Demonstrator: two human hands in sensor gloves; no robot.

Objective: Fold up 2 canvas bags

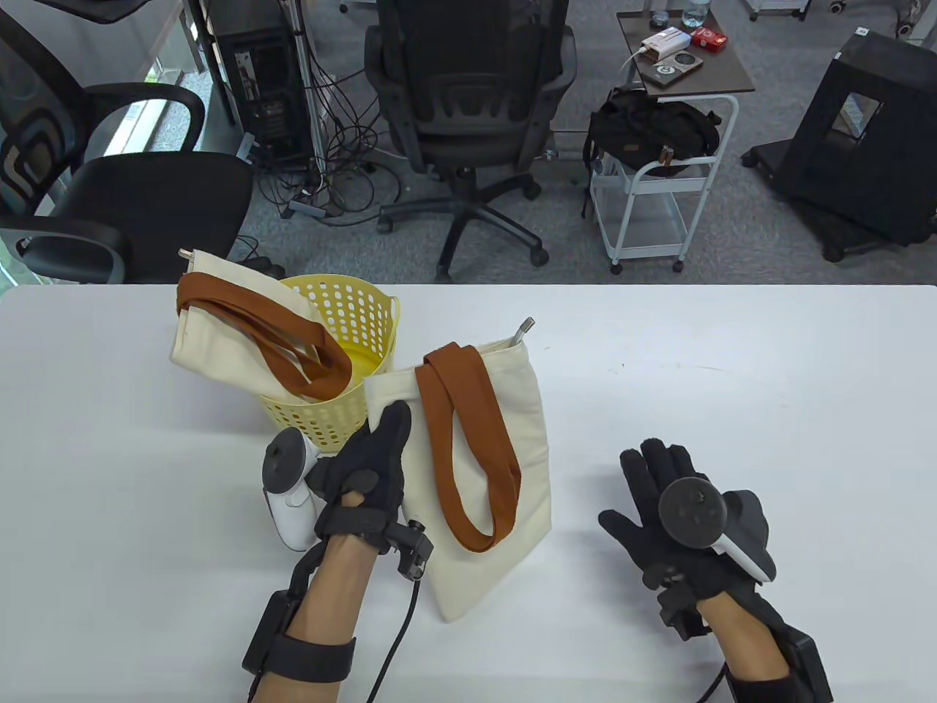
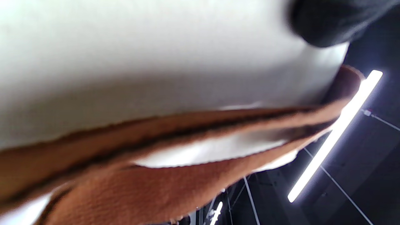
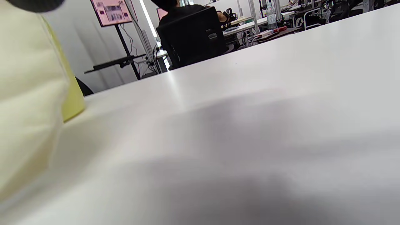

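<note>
A cream canvas bag point(image 1: 523, 417) with brown straps point(image 1: 468, 454) lies folded near the table's middle. My left hand point(image 1: 384, 439) grips its left edge, thumb on top, fingers hidden beneath. In the left wrist view the bag's cloth point(image 2: 140, 62) and a strap point(image 2: 150, 190) fill the frame, blurred. A second cream bag point(image 1: 212, 322) with brown straps hangs over the rim of a yellow basket point(image 1: 359, 307). My right hand point(image 1: 659, 483) rests open and flat on the table, right of the first bag and apart from it. That bag's edge point(image 3: 25, 109) shows at the left of the right wrist view.
The white table point(image 1: 732, 381) runs right of my right hand. The basket stands just behind my left hand and also shows in the right wrist view point(image 3: 73, 103). Office chairs point(image 1: 476, 95) and a white cart point(image 1: 659, 183) stand beyond the far edge.
</note>
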